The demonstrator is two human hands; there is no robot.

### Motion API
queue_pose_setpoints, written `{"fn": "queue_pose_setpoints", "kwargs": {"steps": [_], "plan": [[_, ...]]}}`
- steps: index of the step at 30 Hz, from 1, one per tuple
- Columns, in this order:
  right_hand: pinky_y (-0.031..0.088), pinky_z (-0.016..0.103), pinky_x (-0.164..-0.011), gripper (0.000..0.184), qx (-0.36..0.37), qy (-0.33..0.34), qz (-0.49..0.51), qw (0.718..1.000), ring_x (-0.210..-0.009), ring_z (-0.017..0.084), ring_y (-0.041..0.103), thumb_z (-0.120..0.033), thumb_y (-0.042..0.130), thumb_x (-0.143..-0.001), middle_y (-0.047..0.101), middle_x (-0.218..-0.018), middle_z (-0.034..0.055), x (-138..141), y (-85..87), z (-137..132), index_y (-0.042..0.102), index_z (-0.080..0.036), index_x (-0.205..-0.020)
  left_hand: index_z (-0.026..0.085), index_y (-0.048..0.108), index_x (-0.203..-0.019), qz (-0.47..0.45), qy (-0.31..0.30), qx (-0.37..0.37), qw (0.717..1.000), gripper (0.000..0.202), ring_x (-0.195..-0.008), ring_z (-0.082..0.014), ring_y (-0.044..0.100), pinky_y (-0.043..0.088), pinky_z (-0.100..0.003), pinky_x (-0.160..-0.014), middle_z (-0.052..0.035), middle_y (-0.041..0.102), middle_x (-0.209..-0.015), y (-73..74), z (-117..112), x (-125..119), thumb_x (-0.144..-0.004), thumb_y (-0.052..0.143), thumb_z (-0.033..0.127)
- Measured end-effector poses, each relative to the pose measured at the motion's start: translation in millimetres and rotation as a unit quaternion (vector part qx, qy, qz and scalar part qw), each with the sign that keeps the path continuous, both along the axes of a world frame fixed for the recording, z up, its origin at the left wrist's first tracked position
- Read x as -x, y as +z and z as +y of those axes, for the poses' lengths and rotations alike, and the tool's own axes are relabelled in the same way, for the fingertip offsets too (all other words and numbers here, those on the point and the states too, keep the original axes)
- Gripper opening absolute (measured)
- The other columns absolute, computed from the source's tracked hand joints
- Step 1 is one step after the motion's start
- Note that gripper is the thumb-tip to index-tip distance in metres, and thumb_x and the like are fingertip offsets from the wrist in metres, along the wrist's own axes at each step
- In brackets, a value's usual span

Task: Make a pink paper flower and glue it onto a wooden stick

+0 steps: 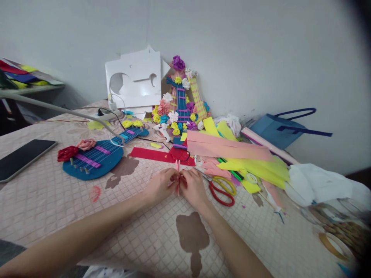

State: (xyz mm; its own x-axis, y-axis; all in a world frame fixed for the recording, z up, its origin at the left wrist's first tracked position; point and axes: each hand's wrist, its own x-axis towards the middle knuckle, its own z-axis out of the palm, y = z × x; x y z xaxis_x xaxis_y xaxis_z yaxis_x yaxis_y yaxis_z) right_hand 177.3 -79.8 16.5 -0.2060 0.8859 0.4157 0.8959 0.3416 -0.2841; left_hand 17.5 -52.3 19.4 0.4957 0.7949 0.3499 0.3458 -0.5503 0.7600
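My left hand (160,186) and my right hand (193,187) meet at the middle of the table, fingers pinched together round a narrow pink paper strip (177,166) that sticks up between them. Both hands rest on the quilted cloth (139,235). Red-and-yellow scissors (222,189) lie just right of my right hand. A red paper strip (158,155) lies flat right behind the hands.
A blue felt guitar (95,156) with paper roses lies at the left, a phone (23,157) further left. Paper-flower models (181,104), a glue gun (162,130), pink and yellow sheets (232,148), a blue bag (275,129) and tape rolls (333,243) crowd the back and right.
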Motion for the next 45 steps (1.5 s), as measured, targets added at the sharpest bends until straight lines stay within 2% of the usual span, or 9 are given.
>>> {"fn": "queue_pose_setpoints", "kwargs": {"steps": [3,7,14,19,28,30,35,40,45], "plan": [[0.035,0.037,-0.078,0.018,0.000,0.000,-0.007,1.000,-0.089,0.024,0.053,-0.007,0.053,-0.076,0.064,-0.082,0.0050,1.0,-1.1,0.1,0.058,-0.021,-0.087,0.020,0.055,-0.088,0.028,0.002,-0.011,1.000,0.017,-0.077,-0.0173,0.056,0.042,-0.027,-0.068,-0.0032,0.061,-0.083,-2.9,-0.1,-0.2,-0.075,0.052,0.010],[0.035,0.037,-0.078,0.018,0.001,0.004,-0.011,1.000,-0.087,0.024,0.052,-0.007,0.053,-0.076,0.064,-0.082,0.0048,3.4,-0.9,-0.9,0.058,-0.020,-0.087,0.021,0.053,-0.097,0.086,0.038,-0.037,0.995,0.022,-0.086,-0.0208,0.057,0.041,-0.031,-0.075,-0.0044,0.061,-0.090,-8.3,-0.3,-1.4,-0.077,0.053,0.012],[0.037,0.037,-0.080,0.014,-0.004,0.001,-0.018,1.000,-0.089,0.024,0.050,-0.008,0.055,-0.078,0.061,-0.085,0.0056,3.6,-0.8,-2.8,0.058,-0.020,-0.086,0.019,0.053,-0.086,0.160,0.038,-0.062,0.984,0.007,-0.076,-0.0187,0.056,0.039,-0.028,-0.068,-0.0040,0.060,-0.082,-6.1,4.6,3.5,-0.081,0.050,0.014],[0.037,0.037,-0.077,0.014,0.009,0.010,-0.029,0.999,-0.088,0.023,0.050,-0.007,0.053,-0.079,0.060,-0.085,0.0055,2.3,-3.6,-3.2,0.057,-0.020,-0.082,0.019,0.056,-0.083,0.205,0.010,-0.085,0.975,0.009,-0.079,-0.0197,0.055,0.038,-0.029,-0.070,-0.0051,0.058,-0.082,-1.1,4.1,3.6,-0.082,0.048,0.013],[0.036,0.035,-0.077,0.011,0.018,0.025,-0.036,0.999,-0.086,0.021,0.052,-0.010,0.054,-0.083,0.062,-0.083,0.0042,0.9,-3.5,-3.8,0.057,-0.018,-0.077,0.017,0.056,-0.078,0.226,-0.010,-0.116,0.967,0.007,-0.076,-0.0202,0.055,0.040,-0.032,-0.072,-0.0048,0.058,-0.079,-4.4,10.4,7.3,-0.082,0.052,0.015],[0.035,0.034,-0.078,0.010,0.018,0.027,-0.035,0.999,-0.086,0.021,0.051,-0.010,0.054,-0.083,0.062,-0.084,0.0041,0.5,-5.5,-2.9,0.058,-0.018,-0.078,0.017,0.055,-0.086,0.206,-0.003,-0.127,0.970,0.008,-0.082,-0.0207,0.055,0.043,-0.032,-0.074,-0.0048,0.057,-0.085,-6.0,12.9,7.7,-0.080,0.053,0.013],[0.034,0.034,-0.081,0.008,0.020,0.032,-0.040,0.998,-0.088,0.020,0.051,-0.011,0.055,-0.083,0.062,-0.085,0.0039,-1.0,-9.9,-1.3,0.060,-0.018,-0.081,0.019,0.051,-0.101,0.168,-0.005,-0.179,0.969,0.030,-0.102,-0.0227,0.051,0.044,-0.037,-0.087,-0.0070,0.054,-0.108,-6.3,15.2,6.7,-0.074,0.059,0.008],[0.034,0.034,-0.081,0.008,0.019,0.029,-0.042,0.999,-0.087,0.020,0.051,-0.012,0.056,-0.083,0.062,-0.083,0.0039,-1.8,-10.2,-1.6,0.060,-0.018,-0.079,0.018,0.052,-0.100,0.184,0.007,-0.192,0.964,0.028,-0.108,-0.0251,0.048,0.042,-0.041,-0.090,-0.0087,0.053,-0.114,-2.6,14.5,7.6,-0.074,0.062,0.011],[0.034,0.034,-0.080,0.008,0.023,0.032,-0.034,0.999,-0.087,0.020,0.051,-0.011,0.056,-0.083,0.062,-0.084,0.0038,-2.0,-9.3,-1.8,0.060,-0.018,-0.080,0.018,0.055,-0.092,0.205,-0.008,-0.208,0.956,0.016,-0.109,-0.0252,0.047,0.040,-0.041,-0.091,-0.0084,0.055,-0.115,-1.2,15.2,8.8,-0.078,0.062,0.016]]}}
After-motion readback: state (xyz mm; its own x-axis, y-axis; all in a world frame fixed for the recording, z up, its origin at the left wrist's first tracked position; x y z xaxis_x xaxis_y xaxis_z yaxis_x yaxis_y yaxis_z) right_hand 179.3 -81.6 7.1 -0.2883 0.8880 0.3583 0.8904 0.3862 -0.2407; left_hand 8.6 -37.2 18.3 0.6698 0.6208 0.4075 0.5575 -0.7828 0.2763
